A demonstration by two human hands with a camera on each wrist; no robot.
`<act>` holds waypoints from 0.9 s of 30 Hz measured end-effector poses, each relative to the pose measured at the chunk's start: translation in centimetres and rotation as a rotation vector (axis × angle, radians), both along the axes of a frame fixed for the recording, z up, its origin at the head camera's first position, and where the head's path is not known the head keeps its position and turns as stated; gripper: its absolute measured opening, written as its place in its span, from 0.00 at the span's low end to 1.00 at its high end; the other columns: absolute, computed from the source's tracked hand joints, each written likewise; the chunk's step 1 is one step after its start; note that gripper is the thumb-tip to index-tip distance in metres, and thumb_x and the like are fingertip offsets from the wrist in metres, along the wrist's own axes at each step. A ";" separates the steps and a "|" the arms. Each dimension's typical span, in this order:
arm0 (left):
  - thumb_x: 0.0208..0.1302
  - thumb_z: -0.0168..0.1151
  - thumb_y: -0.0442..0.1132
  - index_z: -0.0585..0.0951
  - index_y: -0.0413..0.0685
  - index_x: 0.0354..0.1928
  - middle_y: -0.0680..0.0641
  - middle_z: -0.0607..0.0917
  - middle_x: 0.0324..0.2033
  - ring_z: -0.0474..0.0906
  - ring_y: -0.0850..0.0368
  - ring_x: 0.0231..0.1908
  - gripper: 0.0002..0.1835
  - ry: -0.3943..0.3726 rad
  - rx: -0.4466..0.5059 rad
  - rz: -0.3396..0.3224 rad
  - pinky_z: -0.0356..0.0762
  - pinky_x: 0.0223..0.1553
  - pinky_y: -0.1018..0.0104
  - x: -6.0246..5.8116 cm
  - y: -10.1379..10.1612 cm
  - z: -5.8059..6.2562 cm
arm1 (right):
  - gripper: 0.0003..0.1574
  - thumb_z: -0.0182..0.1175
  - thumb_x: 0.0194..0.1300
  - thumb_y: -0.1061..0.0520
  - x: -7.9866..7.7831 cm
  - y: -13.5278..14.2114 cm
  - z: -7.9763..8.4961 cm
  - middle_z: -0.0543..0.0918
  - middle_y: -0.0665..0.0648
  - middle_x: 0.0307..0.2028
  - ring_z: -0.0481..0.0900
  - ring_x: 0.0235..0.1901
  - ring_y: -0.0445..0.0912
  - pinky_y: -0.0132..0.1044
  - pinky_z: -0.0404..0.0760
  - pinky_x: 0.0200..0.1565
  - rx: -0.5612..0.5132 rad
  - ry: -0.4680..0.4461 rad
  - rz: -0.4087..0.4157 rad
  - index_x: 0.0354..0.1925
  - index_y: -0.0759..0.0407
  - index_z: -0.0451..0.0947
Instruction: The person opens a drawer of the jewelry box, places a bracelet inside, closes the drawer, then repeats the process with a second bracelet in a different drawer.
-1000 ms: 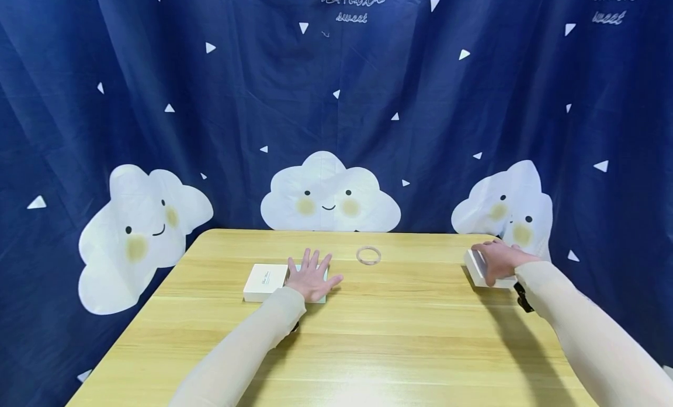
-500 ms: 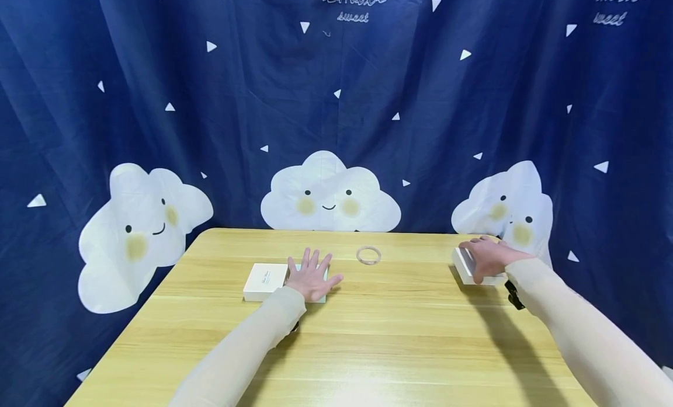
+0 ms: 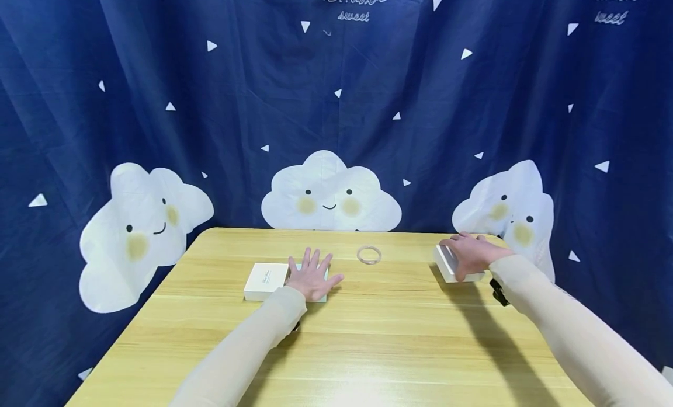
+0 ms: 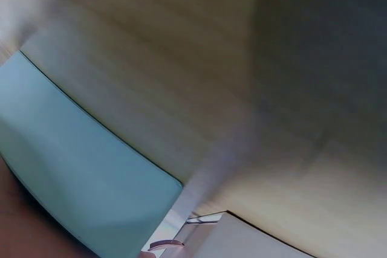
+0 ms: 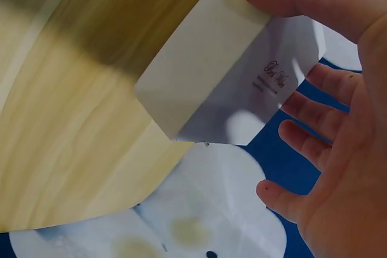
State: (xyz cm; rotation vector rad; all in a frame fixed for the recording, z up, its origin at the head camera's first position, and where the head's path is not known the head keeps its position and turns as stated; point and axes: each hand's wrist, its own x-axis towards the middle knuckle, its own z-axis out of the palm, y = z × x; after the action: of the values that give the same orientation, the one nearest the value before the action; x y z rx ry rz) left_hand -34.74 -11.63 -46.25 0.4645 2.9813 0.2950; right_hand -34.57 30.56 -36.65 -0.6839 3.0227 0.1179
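Note:
My left hand (image 3: 311,281), fingers straight and spread, lies over a flat pale green piece (image 4: 91,161), probably part of a box. Most of that piece is hidden under the hand in the head view. Right beside it is a white box (image 3: 266,280) with small print on top. Over at the right side of the table, my right hand (image 3: 469,255) grips another white box (image 5: 199,58). Its thumb is on one long side and its fingertips are at the opposite side; printed lettering shows on the face turned to the palm.
A thin pale ring (image 3: 369,255), like a bangle, lies between the hands near the back of the wooden table (image 3: 368,337). Behind the table's far edge hangs a dark blue curtain (image 3: 294,80) with cloud faces.
My right hand has moved left along the table's right side, with the white box in its grip. The left hand, the pale green piece and the ring have stayed put.

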 end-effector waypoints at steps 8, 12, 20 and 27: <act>0.70 0.33 0.75 0.50 0.63 0.81 0.41 0.46 0.80 0.30 0.40 0.80 0.43 -0.011 -0.009 0.008 0.29 0.70 0.23 0.1 0.1 0.3 | 0.56 0.78 0.31 0.49 -0.1 -2.2 0.3 0.80 0.57 0.51 0.72 0.49 0.53 0.57 0.74 0.44 -0.011 -0.024 0.019 0.63 0.56 0.74; 0.71 0.33 0.74 0.51 0.63 0.81 0.41 0.46 0.80 0.30 0.40 0.80 0.43 -0.007 -0.007 0.010 0.29 0.69 0.23 -0.2 0.1 0.0 | 0.56 0.78 0.34 0.48 -0.1 -3.3 0.4 0.79 0.56 0.53 0.71 0.50 0.52 0.56 0.73 0.46 -0.006 -0.046 0.012 0.65 0.54 0.73; 0.70 0.33 0.75 0.50 0.64 0.81 0.42 0.46 0.81 0.29 0.41 0.80 0.43 -0.007 -0.009 0.008 0.28 0.70 0.24 -0.3 0.1 -0.2 | 0.56 0.79 0.35 0.44 -0.2 -5.1 0.3 0.79 0.56 0.55 0.70 0.52 0.52 0.58 0.74 0.46 0.019 -0.023 0.053 0.65 0.54 0.74; 0.68 0.30 0.78 0.48 0.67 0.81 0.43 0.45 0.81 0.27 0.43 0.79 0.45 -0.005 -0.005 0.012 0.25 0.70 0.24 -0.9 0.0 -1.1 | 0.54 0.79 0.37 0.42 0.1 -7.0 0.6 0.80 0.52 0.52 0.70 0.50 0.49 0.54 0.72 0.46 0.032 -0.022 0.073 0.64 0.52 0.74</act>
State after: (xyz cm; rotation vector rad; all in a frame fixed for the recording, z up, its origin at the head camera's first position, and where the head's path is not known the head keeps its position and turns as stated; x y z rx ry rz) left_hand -35.62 -11.65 -47.33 0.4452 2.9802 0.2896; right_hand -34.52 23.56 -36.04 -0.7877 2.9694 0.1593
